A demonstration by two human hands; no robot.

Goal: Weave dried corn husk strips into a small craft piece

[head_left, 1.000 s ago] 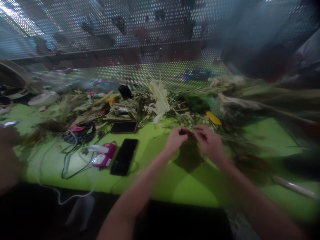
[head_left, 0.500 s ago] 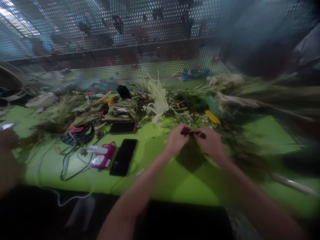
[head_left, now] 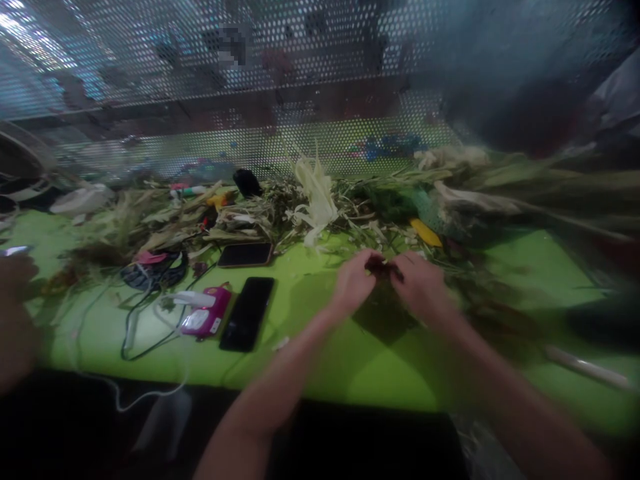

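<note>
Both hands are close together over the green table [head_left: 320,373], in front of a pale upright bunch of husks [head_left: 316,197]. My left hand [head_left: 356,283] has its fingers closed on one side of a small dark reddish-brown piece [head_left: 381,267]. On the other side, my right hand [head_left: 416,283] pinches the same piece. Fingers cover most of it, and its exact shape is blurred. A dark shadow falls on the table below the hands.
Two black phones [head_left: 247,313] [head_left: 245,254] lie left of my arms, beside a magenta power adapter [head_left: 206,312] with cables. Dried plant scraps [head_left: 240,223] line a perforated screen [head_left: 320,100]. Another person's hand [head_left: 17,280] is at the far left.
My right hand has shifted slightly and its fingers have turned over the dark piece, which shows less now. My left hand has barely moved.
</note>
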